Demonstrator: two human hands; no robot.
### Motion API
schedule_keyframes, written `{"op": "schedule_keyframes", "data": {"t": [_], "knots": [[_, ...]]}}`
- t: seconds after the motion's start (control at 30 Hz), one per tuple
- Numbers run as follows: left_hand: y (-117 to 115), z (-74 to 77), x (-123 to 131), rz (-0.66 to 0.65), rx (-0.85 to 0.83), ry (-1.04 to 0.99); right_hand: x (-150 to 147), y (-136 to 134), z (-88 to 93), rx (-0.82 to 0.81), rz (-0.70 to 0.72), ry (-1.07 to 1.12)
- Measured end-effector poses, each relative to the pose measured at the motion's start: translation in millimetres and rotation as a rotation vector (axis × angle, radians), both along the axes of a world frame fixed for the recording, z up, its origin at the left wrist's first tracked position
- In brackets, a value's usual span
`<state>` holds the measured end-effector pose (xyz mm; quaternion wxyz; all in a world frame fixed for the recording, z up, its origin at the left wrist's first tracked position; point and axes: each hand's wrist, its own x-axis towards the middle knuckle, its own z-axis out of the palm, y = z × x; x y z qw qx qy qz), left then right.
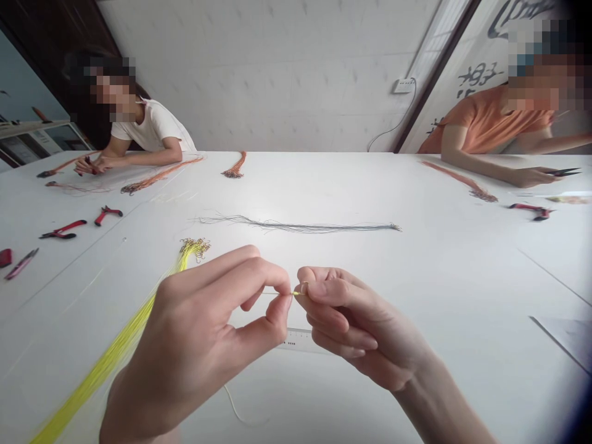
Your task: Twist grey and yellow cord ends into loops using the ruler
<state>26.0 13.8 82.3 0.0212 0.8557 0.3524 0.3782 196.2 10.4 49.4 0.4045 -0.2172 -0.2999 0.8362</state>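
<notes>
**Two pinches on one hooked yellow line**

A long white worktable point(430, 277) fills the view, with a person in a white T-shirt point(152, 126) seated at about 10 o'clock and another in an orange T-shirt point(481, 120) at about 2 o'clock, that second person's hand holding small black-tipped pliers point(565, 172). Red-handled pliers point(62, 229) lie at 10 o'clock, an orange line bundle point(235, 166) lies at 12 near the far edge, and a loose bundle of grey lines point(300, 226) stretches across the table straight ahead. A bundle of yellow lines point(115, 351) runs up from 7 o'clock to small gold hooks point(195, 248) at about 11. A clear ruler point(296, 339) lies just below the hands. The left hand point(208, 327) pinches a thin pale line point(276, 293) between thumb and index finger. The right hand point(351, 314) presses thumb and index together on a short yellow end point(296, 293) carrying a tiny gold hook point(304, 287), its other fingers curled. That piece is held in the air at 12 o'clock, above the ruler. The step in hand looks like fine work on this single hooked line, and the next move calls for both pinches staying firm so it cannot slip
</notes>
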Motion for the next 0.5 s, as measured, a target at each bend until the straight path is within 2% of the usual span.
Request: {"op": "schedule_keyframes", "data": {"t": [0.33, 0.43, 0.5], "knots": [[-0.3, -0.3, 0.1, 0.003, 0.011, 0.014, 0.8, 2.7, -0.2, -0.013, 0.056, 0.041], [-0.2, 0.7, 0.0, -0.003, 0.009, 0.003, 0.0, 1.4, 0.0, 0.06, -0.015, -0.069], [-0.4, 1.3, 0.0, 0.001, -0.003, 0.001, -0.5, -0.3, -0.2, 0.17, -0.109, -0.166]]}}
